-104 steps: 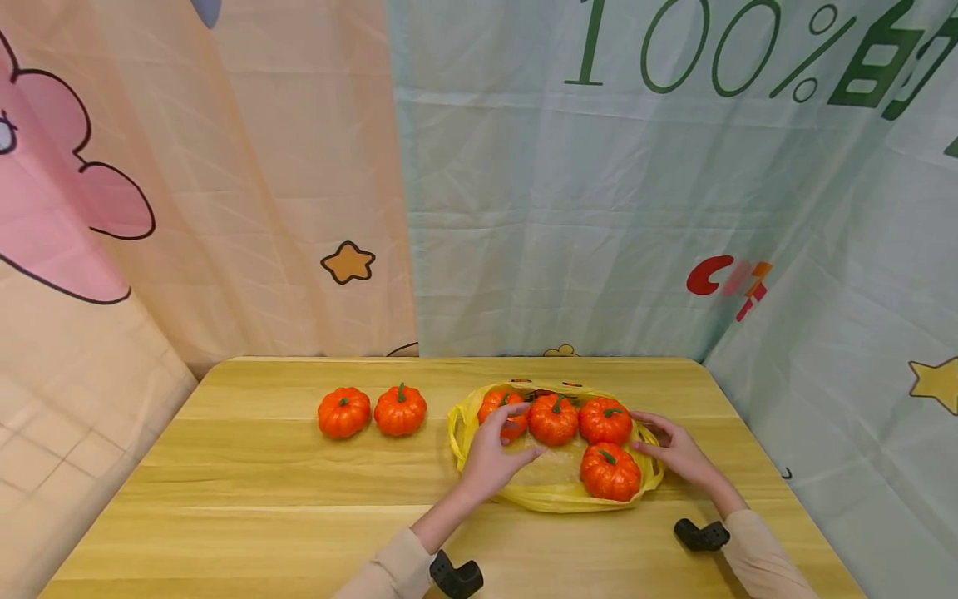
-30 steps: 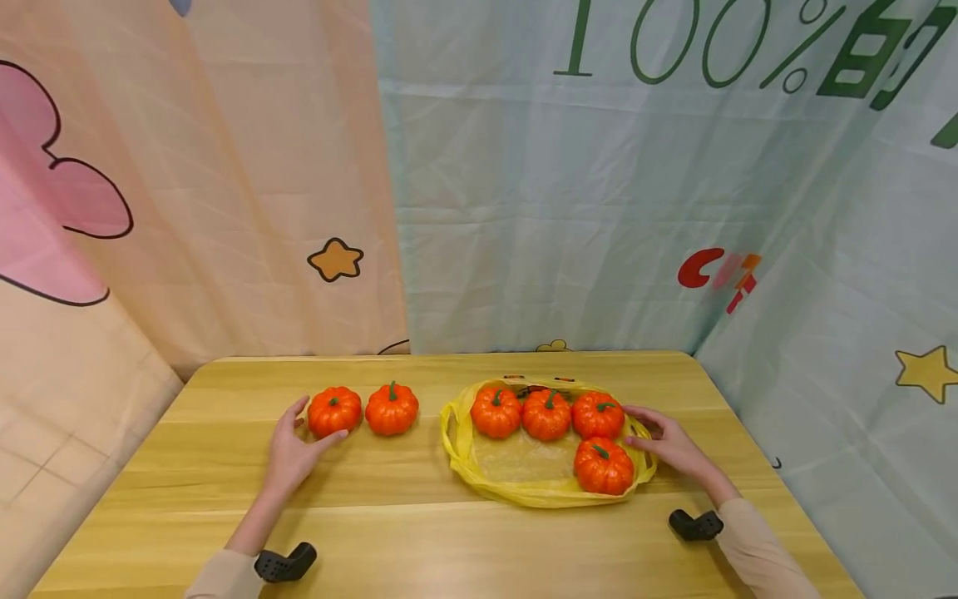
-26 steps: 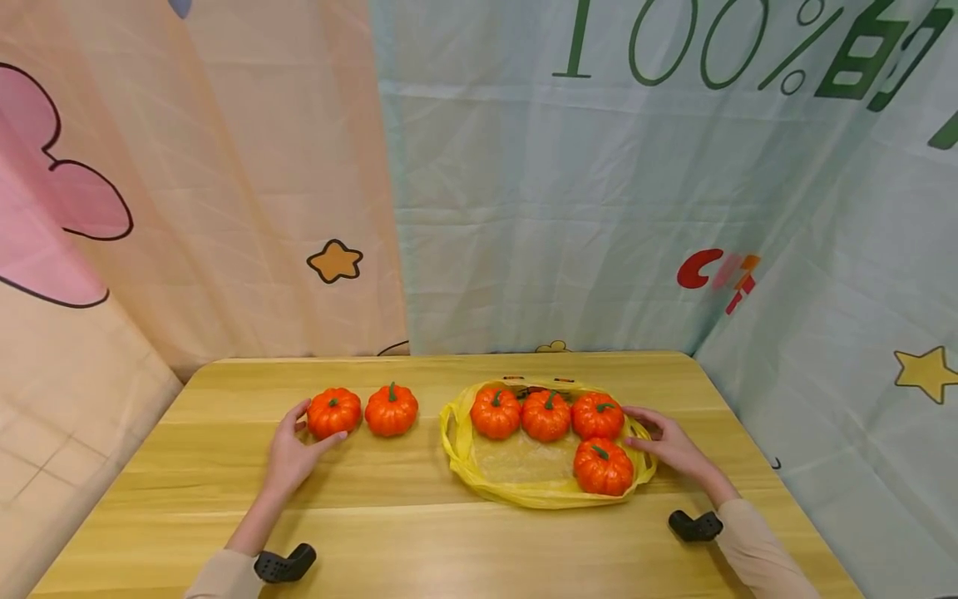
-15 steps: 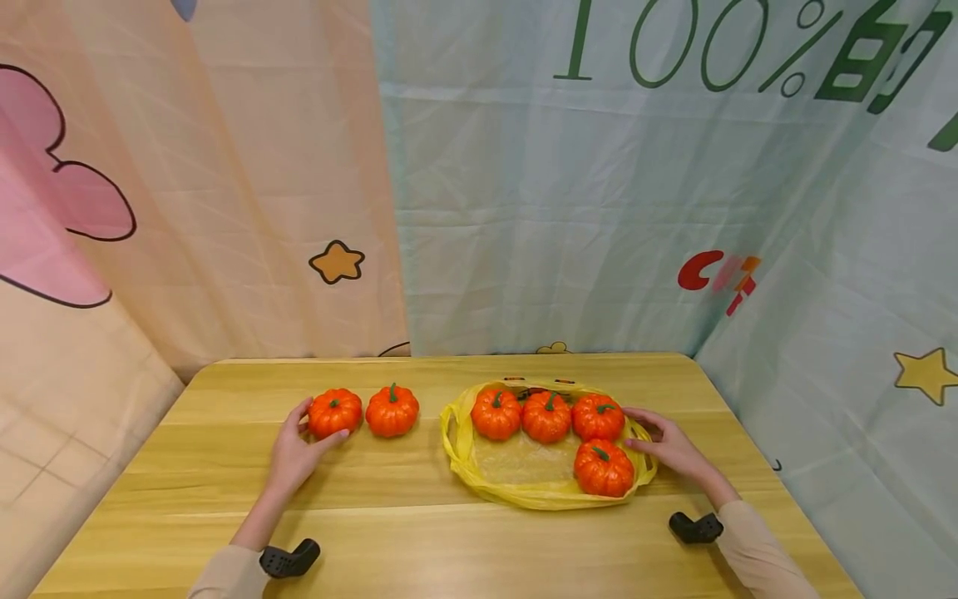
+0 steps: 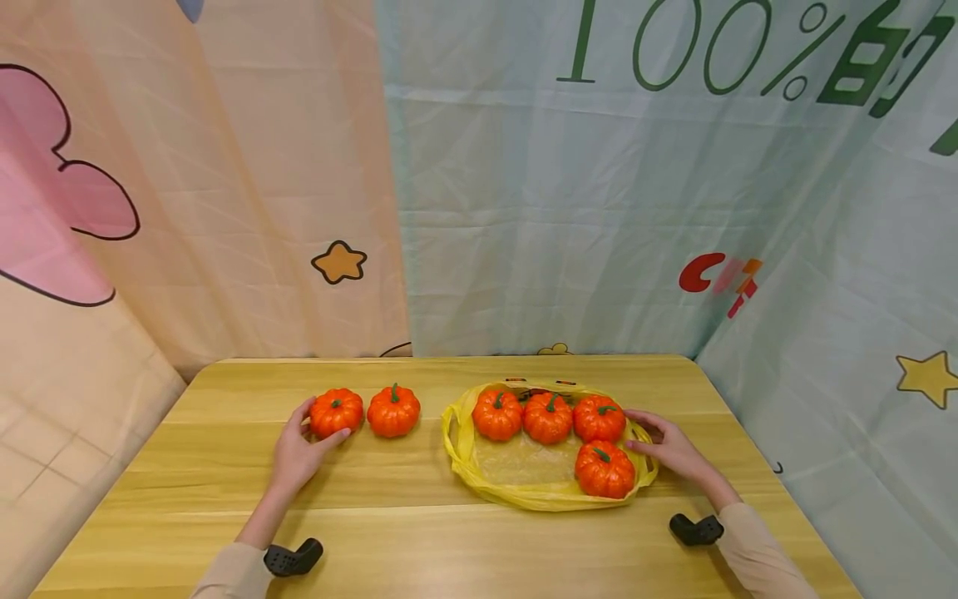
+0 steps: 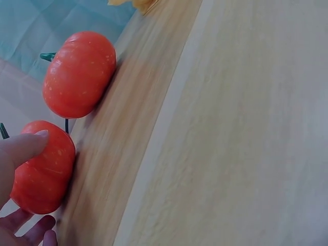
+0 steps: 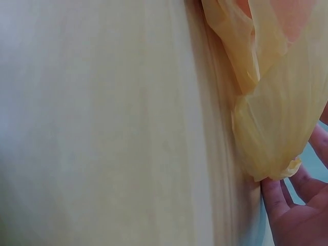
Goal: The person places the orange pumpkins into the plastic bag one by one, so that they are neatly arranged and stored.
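Note:
Six-lobed detail is unclear, but several small orange pumpkins with green stems are in the head view. My left hand (image 5: 299,449) curls its thumb and fingers round the leftmost pumpkin (image 5: 336,413), which rests on the table; in the left wrist view, the thumb (image 6: 25,147) lies across it. A second pumpkin (image 5: 393,411) stands just to its right. Several more pumpkins, such as the front one (image 5: 604,470), sit in a wide-open yellow plastic bag (image 5: 539,502). At the bag's right edge, my right hand (image 5: 674,449) holds the plastic between thumb and fingers.
The wooden table (image 5: 419,549) carries everything. Printed cloth curtains (image 5: 569,208) hang behind it and along both sides. A black wrist device (image 5: 293,557) sits at each sleeve.
My left hand has moved from the bag's left pumpkin to the leftmost pumpkin on the table and stays round it. The right hand keeps its place at the bag's edge.

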`<action>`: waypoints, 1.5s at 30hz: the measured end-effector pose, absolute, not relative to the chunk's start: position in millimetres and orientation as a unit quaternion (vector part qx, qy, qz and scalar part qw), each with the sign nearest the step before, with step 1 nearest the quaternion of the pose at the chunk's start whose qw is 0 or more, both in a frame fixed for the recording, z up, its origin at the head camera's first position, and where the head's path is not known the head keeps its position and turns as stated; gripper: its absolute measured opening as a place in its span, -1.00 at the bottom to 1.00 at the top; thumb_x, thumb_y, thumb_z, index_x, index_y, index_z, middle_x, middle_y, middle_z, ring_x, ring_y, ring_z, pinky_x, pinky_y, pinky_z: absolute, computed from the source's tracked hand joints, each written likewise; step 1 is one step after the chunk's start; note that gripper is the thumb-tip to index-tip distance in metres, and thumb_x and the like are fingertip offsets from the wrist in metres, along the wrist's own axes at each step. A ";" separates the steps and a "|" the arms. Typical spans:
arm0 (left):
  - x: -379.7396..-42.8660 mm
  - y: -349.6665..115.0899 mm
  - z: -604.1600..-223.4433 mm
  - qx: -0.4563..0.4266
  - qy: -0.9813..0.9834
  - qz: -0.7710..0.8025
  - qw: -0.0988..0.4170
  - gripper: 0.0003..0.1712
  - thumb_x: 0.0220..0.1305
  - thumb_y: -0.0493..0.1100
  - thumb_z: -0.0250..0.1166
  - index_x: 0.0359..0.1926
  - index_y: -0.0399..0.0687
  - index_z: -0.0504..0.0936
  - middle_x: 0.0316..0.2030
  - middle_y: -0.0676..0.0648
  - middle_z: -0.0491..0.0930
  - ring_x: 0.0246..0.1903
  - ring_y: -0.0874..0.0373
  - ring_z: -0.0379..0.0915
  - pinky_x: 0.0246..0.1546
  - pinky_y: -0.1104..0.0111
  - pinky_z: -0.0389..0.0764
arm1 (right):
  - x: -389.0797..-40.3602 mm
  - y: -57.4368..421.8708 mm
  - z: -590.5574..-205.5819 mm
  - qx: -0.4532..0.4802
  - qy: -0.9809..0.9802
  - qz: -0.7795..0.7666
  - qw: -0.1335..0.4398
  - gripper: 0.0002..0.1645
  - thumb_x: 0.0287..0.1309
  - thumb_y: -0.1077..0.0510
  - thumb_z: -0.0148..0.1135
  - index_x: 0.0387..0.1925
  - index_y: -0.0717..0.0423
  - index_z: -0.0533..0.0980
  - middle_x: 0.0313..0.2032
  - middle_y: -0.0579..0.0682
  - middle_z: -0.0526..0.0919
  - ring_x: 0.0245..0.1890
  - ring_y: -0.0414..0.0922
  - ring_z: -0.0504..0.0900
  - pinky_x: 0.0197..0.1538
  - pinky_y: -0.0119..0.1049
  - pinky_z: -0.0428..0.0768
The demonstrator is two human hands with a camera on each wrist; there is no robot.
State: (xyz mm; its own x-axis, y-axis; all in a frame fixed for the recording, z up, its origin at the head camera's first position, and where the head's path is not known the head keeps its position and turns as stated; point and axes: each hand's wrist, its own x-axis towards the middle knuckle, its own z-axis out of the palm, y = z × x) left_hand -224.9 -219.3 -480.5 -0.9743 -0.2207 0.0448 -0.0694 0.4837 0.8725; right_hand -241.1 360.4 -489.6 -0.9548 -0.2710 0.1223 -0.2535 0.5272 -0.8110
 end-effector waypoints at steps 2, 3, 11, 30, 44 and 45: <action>-224.5 -218.5 -480.6 0.086 -0.858 -0.501 0.079 0.02 0.14 -0.13 0.41 0.46 -0.28 0.00 0.38 -0.42 0.10 0.21 -0.36 0.25 0.29 -0.08 0.30 | -241.6 360.6 -489.9 -0.149 0.873 -0.464 0.011 -0.34 0.17 0.23 0.28 0.24 0.45 0.31 0.23 0.43 0.39 0.29 0.38 0.24 0.07 -0.72 0.28; -224.2 -218.0 -480.7 0.086 -0.857 -0.501 0.081 0.01 0.14 -0.14 0.40 0.46 -0.28 0.01 0.38 -0.42 0.11 0.21 -0.36 0.25 0.28 -0.08 0.30 | -241.7 360.6 -490.1 -0.149 0.873 -0.465 0.011 -0.34 0.17 0.23 0.28 0.24 0.45 0.31 0.23 0.43 0.39 0.29 0.38 0.24 0.07 -0.72 0.27; -223.4 -216.1 -483.9 0.093 -0.852 -0.506 0.100 -0.02 0.14 -0.17 0.40 0.45 -0.28 0.04 0.35 -0.40 0.15 0.14 -0.31 0.30 0.23 -0.03 0.36 | -241.6 360.8 -491.3 -0.148 0.876 -0.459 0.013 -0.34 0.18 0.22 0.27 0.25 0.43 0.32 0.23 0.42 0.39 0.29 0.37 0.25 0.07 -0.70 0.30; -218.1 -204.6 -476.1 0.121 -0.834 -0.515 0.156 -0.03 0.05 -0.03 0.48 0.41 -0.16 0.21 0.30 -0.27 0.32 0.02 -0.11 0.38 -0.26 0.77 0.25 | -240.2 360.4 -489.7 -0.148 0.872 -0.467 0.016 -0.34 0.18 0.23 0.27 0.25 0.44 0.31 0.23 0.44 0.38 0.30 0.38 0.23 0.08 -0.73 0.27; -212.5 -172.1 -453.9 0.079 -0.813 -0.551 0.171 -0.05 0.00 -0.08 0.51 0.39 -0.13 0.26 0.29 -0.20 0.36 0.05 -0.03 0.37 0.04 0.36 0.41 | -239.7 359.6 -489.7 -0.146 0.876 -0.460 0.011 -0.33 0.18 0.21 0.28 0.25 0.43 0.31 0.23 0.42 0.39 0.29 0.38 0.25 0.08 -0.70 0.30; -212.0 -169.2 -452.2 0.075 -0.811 -0.555 0.168 -0.05 0.01 -0.08 0.51 0.39 -0.13 0.26 0.28 -0.20 0.36 0.06 -0.03 0.36 0.07 0.29 0.41 | -239.5 359.2 -489.8 -0.146 0.877 -0.458 0.010 -0.33 0.18 0.20 0.28 0.25 0.43 0.31 0.23 0.42 0.39 0.29 0.38 0.25 0.07 -0.70 0.30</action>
State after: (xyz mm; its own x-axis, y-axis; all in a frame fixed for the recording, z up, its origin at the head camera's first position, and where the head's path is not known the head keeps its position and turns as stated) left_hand -212.0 -169.2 -452.2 -0.9325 -0.3075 0.1894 0.0655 0.3717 0.9260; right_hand -239.5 359.2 -489.8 -0.9572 -0.2653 0.1158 -0.2466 0.5380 -0.8061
